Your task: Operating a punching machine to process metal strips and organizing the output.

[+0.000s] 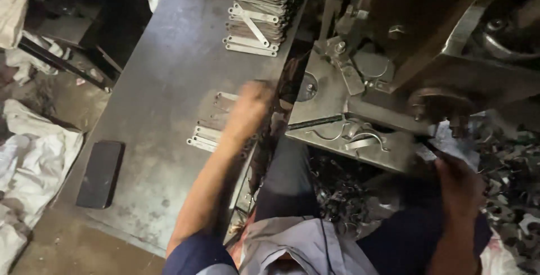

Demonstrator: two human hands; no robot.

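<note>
The flat metal strips (209, 130) lie in a small stack at the right edge of the steel worktop (157, 83), just beside the press machine (394, 55). Their long axes run roughly left to right, slightly tilted, ends pointing toward the machine. The left hand (250, 109) sits on top of them, blurred, so I cannot tell whether its fingers are apart or clamped on a strip. The right hand (458, 182) rests low by the die plate (337, 134); its grip is also unclear. Picking well here likely means lifting one strip only, keeping it flat and lengthwise toward the die. A larger pile of strips (256, 13) lies farther along, a dark phone (100, 173) nearer
</note>
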